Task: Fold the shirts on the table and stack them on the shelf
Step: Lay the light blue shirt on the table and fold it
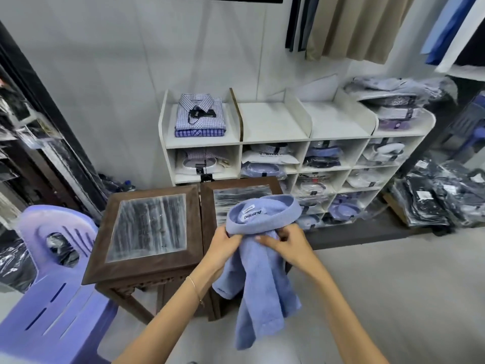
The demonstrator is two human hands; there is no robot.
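A person holds a blue shirt up in the air with both hands. The left hand grips the shirt just under the collar, on the left side. The right hand pinches the cloth under the collar on the right side. The collar stands up and open like a ring, and a white label shows inside it. The rest of the shirt hangs down loose between the 2 arms, with a sleeve end sticking out on the left. A thin bracelet sits on the left wrist.

The shirt hangs over the near edge of the right table. A second table stands touching it on the left. Both are dark wood with a shiny top.

Behind the tables is a white shelf. Its top has 4 spots with small walls between them. In the far left spot sits a stack of folded shirts, a checked one on top and a blue striped one under it. A black tag lies on the top one. The 2 middle spots hold nothing. On the far right spot is a pile of shirts in clear bags. The boxes lower down in the shelf are full of more packed shirts.

A purple plastic chair stands to the left of the tables. Dark bagged clothes lie on the floor at the right. Cloth hangs from above by the wall.
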